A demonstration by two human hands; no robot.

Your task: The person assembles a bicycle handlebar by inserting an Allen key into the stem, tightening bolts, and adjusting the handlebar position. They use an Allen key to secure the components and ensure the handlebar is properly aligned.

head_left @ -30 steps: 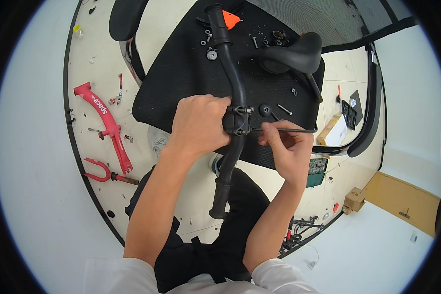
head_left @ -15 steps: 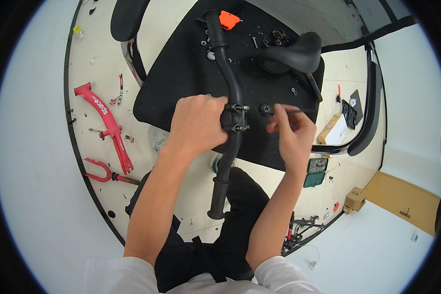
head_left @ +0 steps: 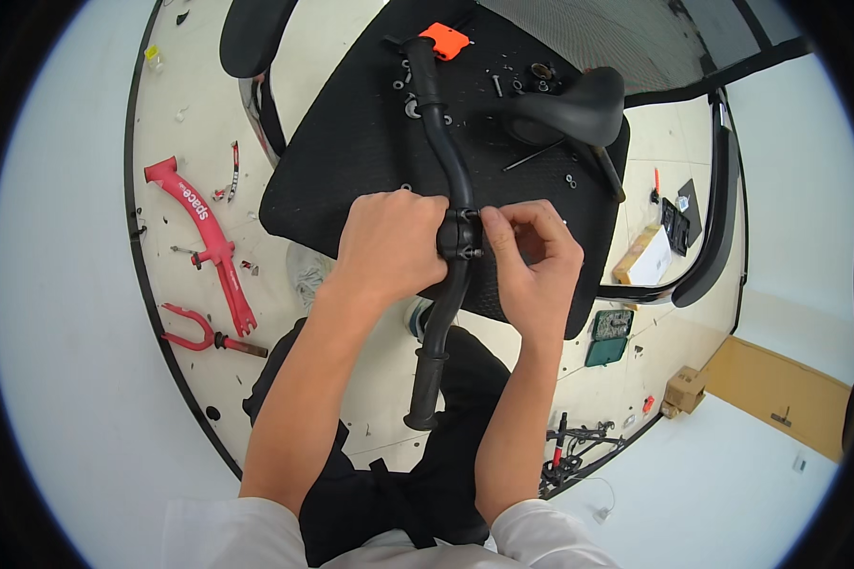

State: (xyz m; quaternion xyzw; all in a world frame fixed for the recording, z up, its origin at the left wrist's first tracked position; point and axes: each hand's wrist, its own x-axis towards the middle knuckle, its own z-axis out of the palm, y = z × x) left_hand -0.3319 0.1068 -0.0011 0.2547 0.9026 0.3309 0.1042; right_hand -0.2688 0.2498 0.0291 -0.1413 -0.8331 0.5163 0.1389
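We log the left hand [head_left: 389, 245] wrapped round the stem clamp [head_left: 454, 239], handlebar [head_left: 459, 180] seated in it just right of that hand; the right hand [head_left: 539, 261] pinches the upper bolt [head_left: 474, 213]. Lower bolt [head_left: 474, 253] sticks out below the right fingertips, so we judge the clamp neither fully tight nor apart; red frame [head_left: 218, 254] lies detached, left of the left hand.
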